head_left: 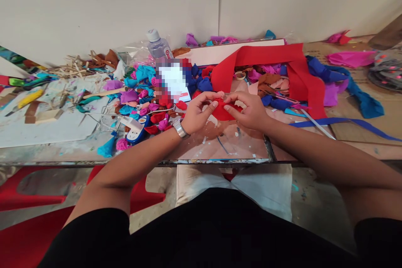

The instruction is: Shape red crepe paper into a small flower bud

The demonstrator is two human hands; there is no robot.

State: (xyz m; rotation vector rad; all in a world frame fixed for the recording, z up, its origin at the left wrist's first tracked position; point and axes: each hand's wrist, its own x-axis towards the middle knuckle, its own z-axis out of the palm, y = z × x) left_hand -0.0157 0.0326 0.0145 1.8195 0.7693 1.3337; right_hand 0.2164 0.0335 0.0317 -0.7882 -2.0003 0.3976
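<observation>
A small piece of red crepe paper (223, 113) is held over the table between my two hands. My left hand (199, 112), with a metal watch (180, 128) at the wrist, pinches its left side between thumb and fingers. On the other side, my right hand (246, 110) grips the same piece with thumb and fingertips. Part of the paper is hidden behind the fingers. Just beyond the hands, a long wide red crepe paper strip (266, 56) lies bent over scraps. Left of my hands are several rolled paper flowers (163, 123) in red, pink and blue.
A lit phone (176, 79) leans near a plastic bottle (158, 46). A blue-and-white power strip (137, 130) with cables lies to the left. Farther left are a yellow utility knife (30, 98) and wooden sticks (83, 67). A blue strip (351, 121) runs along the right side.
</observation>
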